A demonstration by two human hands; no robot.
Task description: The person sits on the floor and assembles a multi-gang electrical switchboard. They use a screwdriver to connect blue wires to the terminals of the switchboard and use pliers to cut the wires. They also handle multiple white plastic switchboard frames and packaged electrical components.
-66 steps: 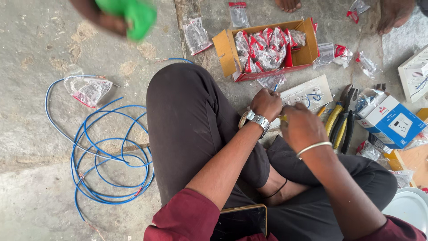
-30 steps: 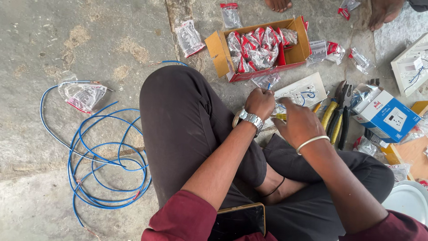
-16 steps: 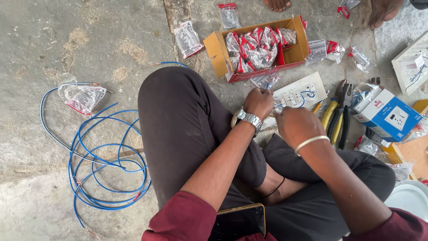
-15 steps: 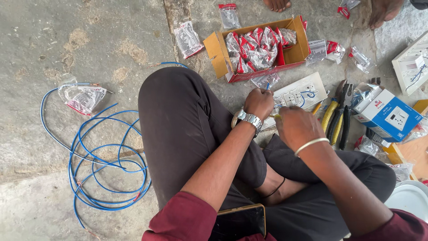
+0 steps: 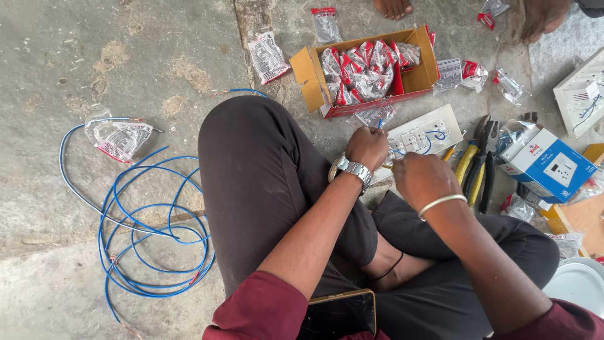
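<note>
I sit cross-legged on a concrete floor. My left hand, with a metal watch on its wrist, is closed on a short blue wire at the near-left edge of a white switch plate. The plate lies on the floor with blue wire looped through its switches. My right hand, with a silver bangle on its wrist, is fisted just below the plate. A yellow handle tip sticks out from it. What the fingers grip is mostly hidden.
A coil of blue wire lies left of my knee. An orange carton of small packets stands beyond the plate, with loose packets around it. Yellow-handled pliers and a blue box lie right. A phone rests on my lap. Another person's feet show at the top.
Another person's hand holding something green at the top left has left the view. My hands stay at the switch plate and shift only slightly.
</note>
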